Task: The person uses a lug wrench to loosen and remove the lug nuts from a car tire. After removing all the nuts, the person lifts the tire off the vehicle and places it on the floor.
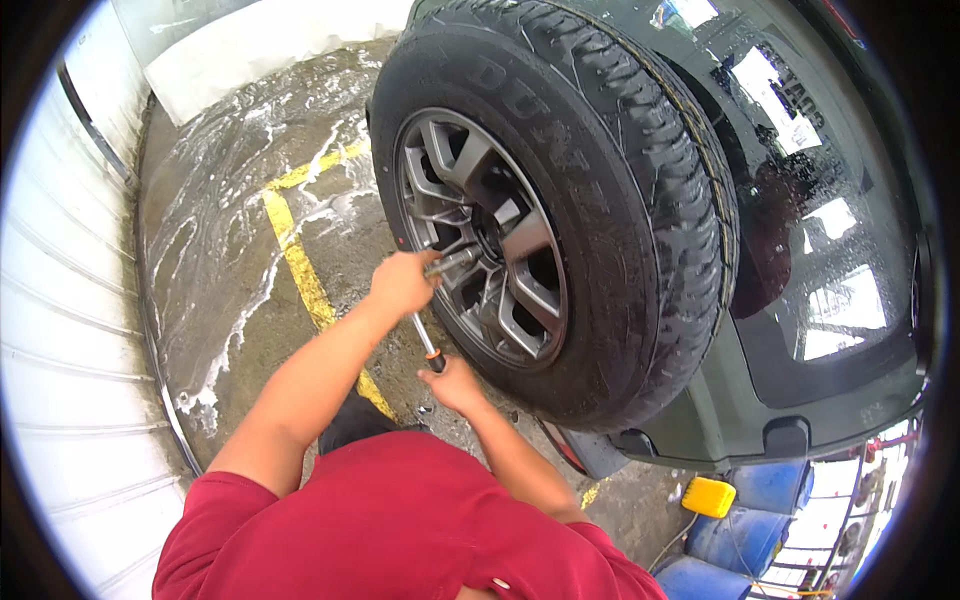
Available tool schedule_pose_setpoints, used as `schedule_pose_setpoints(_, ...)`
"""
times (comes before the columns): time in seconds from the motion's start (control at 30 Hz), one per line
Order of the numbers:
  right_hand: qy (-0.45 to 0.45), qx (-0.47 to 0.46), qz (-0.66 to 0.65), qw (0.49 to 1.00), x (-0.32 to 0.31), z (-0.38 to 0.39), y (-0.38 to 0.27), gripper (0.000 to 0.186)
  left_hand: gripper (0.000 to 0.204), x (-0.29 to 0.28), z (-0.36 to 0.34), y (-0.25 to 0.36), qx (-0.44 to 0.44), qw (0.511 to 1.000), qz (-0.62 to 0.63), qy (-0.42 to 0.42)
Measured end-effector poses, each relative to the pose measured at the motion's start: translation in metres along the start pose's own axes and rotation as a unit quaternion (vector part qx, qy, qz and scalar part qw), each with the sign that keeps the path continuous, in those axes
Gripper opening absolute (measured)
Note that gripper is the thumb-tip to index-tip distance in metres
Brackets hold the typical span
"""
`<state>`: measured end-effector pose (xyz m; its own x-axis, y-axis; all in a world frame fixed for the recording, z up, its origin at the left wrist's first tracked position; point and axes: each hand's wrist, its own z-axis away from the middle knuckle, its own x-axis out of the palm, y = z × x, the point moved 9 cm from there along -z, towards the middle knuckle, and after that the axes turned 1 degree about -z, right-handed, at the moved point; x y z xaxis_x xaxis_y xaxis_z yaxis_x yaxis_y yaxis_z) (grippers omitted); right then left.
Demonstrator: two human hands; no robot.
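A spare tire (620,290) with a grey alloy rim (528,237) is mounted on the back of a dark green vehicle (730,390). A metal socket extension (455,258) reaches into a recess near the rim's hub. My left hand (402,282) is closed around the wrench's head where it meets that extension. Below it, my right hand (450,385) grips the black-and-orange handle at the lower end of the wrench's steel shaft (420,328). The fastener at the socket's tip is hidden.
A white corrugated wall (55,350) runs along the left. The wet, foamy concrete floor (200,290) has painted yellow lines (295,250). Several blue barrels (735,540) and a yellow container (709,497) stand at the lower right, beside the vehicle.
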<state>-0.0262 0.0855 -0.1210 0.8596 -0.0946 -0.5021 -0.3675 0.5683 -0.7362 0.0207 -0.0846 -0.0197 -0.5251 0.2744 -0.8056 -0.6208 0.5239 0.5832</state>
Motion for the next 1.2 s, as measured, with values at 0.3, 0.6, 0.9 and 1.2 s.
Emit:
schedule_pose_setpoints(0.3, -0.038, -0.035, 0.287, 0.957, -0.073, 0.078, -0.131, 0.033, 0.019, 0.063, -0.017, -0.043, -0.182, 0.842, 0.395, -0.319)
schedule_pose_setpoints(0.6, 0.183, 0.050, -0.011, 0.982, 0.030, -0.017, 0.034, 0.029, 0.032, 0.025, -0.006, 0.000, 0.000, 0.965, 0.126, -0.229)
schedule_pose_setpoints(0.9, 0.105, 0.222, 0.124, 0.962, 0.002, 0.022, -0.003, 0.026, 0.025, 0.095, -0.009, -0.028, -0.129, 0.735, 0.471, -0.470)
schedule_pose_setpoints(1.2, 0.115, 0.087, 0.395, 0.907, -0.082, 0.058, -0.200, 0.016, 0.028, 0.104, -0.015, -0.043, -0.176, 0.679, 0.490, -0.517)
